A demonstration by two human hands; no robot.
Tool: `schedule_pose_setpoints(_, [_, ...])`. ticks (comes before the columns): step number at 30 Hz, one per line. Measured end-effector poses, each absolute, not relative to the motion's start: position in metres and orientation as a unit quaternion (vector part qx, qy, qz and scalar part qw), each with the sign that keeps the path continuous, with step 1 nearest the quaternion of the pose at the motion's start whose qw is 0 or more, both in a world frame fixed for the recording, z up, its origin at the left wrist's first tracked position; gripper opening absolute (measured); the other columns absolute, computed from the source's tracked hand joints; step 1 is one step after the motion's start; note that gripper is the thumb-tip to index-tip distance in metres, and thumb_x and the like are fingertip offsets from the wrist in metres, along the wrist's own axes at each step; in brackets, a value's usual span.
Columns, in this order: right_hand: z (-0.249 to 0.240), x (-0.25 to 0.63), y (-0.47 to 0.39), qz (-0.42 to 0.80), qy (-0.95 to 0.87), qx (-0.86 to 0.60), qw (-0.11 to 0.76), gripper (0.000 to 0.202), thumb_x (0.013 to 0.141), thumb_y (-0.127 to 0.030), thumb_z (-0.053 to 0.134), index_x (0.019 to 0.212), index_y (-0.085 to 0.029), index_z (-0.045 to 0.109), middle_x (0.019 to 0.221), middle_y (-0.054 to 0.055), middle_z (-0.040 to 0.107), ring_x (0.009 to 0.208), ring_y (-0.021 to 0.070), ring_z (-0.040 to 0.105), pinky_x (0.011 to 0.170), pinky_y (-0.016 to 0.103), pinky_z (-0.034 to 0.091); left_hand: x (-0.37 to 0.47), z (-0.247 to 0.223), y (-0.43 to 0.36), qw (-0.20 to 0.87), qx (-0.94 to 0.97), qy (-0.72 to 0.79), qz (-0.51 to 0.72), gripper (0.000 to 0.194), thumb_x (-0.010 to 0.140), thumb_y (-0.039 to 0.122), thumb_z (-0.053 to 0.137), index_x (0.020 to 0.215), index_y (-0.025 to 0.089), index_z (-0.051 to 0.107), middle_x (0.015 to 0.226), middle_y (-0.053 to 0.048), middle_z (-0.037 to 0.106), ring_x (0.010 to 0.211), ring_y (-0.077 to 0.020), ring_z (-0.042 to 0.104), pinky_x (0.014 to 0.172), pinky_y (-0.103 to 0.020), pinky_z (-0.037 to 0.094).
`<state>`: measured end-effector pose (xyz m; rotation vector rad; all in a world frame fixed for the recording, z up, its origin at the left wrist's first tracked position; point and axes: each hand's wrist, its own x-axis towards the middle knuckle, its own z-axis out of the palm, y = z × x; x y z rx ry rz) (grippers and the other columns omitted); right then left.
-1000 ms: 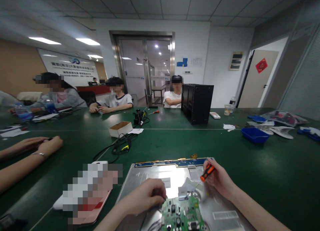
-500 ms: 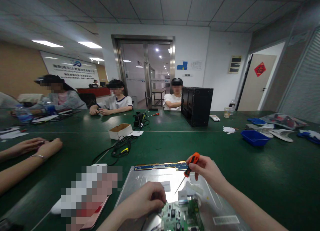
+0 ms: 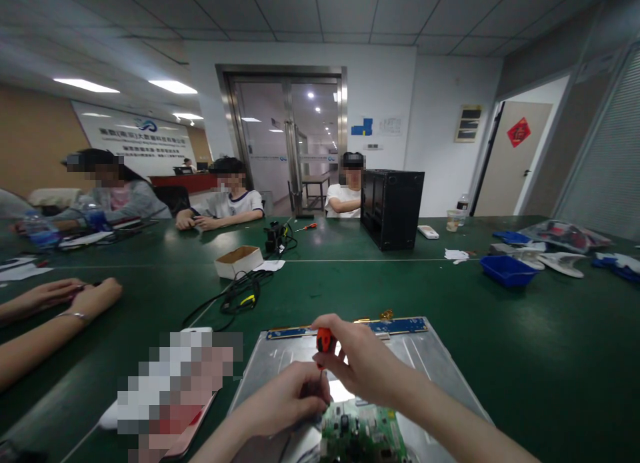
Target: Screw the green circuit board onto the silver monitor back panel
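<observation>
An orange and black screwdriver (image 3: 324, 341) is held upright in my right hand (image 3: 357, 356), its shaft pointing down beside my left fingers. My left hand (image 3: 295, 396) is closed at the upper left corner of a green circuit board (image 3: 363, 433); what its fingertips hold, if anything, is hidden. Under the board lies a flat silver metal panel (image 3: 425, 363). Along the panel's far edge runs a narrow blue circuit strip (image 3: 405, 325). My right forearm covers part of the panel.
On the green table (image 3: 380, 289) stand a black computer case (image 3: 393, 209), an open cardboard box (image 3: 239, 261) and a blue tray (image 3: 509, 270). Black cables (image 3: 237, 296) lie beyond the panel. Another person's hands (image 3: 95, 299) are at the left; more people sit across the table.
My right hand has moved left with the screwdriver, which is now upright rather than slanted, its shaft near my left fingertips. My left hand has stayed at the board's corner.
</observation>
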<state>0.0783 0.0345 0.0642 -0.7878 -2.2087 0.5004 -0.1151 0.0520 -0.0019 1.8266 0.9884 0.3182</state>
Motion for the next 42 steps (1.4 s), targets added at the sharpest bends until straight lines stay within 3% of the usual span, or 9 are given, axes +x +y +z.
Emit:
schedule_pose_setpoints(7, [0.0647,0.0801,0.0371,0.199,-0.854,-0.310,0.368,0.031,0.089,-0.016,0.057,0.116,-0.024,0.045,0.084,-0.001,0.061,0.067,0.0141,0.057,0.062,0.024,0.043,-0.1150,0.0036,0.0514,0.450,0.778,0.428,0.102,0.015,0.070,0.021,0.056,0.084,0.018,0.060,0.078,0.001,0.058,0.074,-0.0169,0.054,0.065,-0.024,0.042])
schedule_pose_setpoints(32, [0.0695,0.0821,0.0361,0.197,-0.867,-0.322,0.327,0.033,0.088,-0.016,0.058,0.118,-0.023,0.045,0.084,-0.001,0.063,0.072,0.0160,0.059,0.064,0.026,0.042,-0.1142,0.0047,0.0511,0.462,0.777,0.413,0.112,0.011,0.069,0.019,0.056,0.079,0.017,0.060,0.073,0.003,0.056,0.069,-0.0156,0.053,0.064,-0.024,0.041])
schedule_pose_setpoints(42, [0.0682,0.0832,0.0360,0.192,-0.870,-0.330,0.313,0.034,0.089,-0.017,0.057,0.119,-0.022,0.045,0.087,0.001,0.065,0.074,0.0170,0.059,0.064,0.026,0.041,-0.1163,0.0016,0.0521,0.460,0.774,0.421,0.110,0.016,0.071,0.020,0.057,0.086,0.017,0.062,0.077,0.001,0.058,0.072,-0.0168,0.054,0.064,-0.025,0.042])
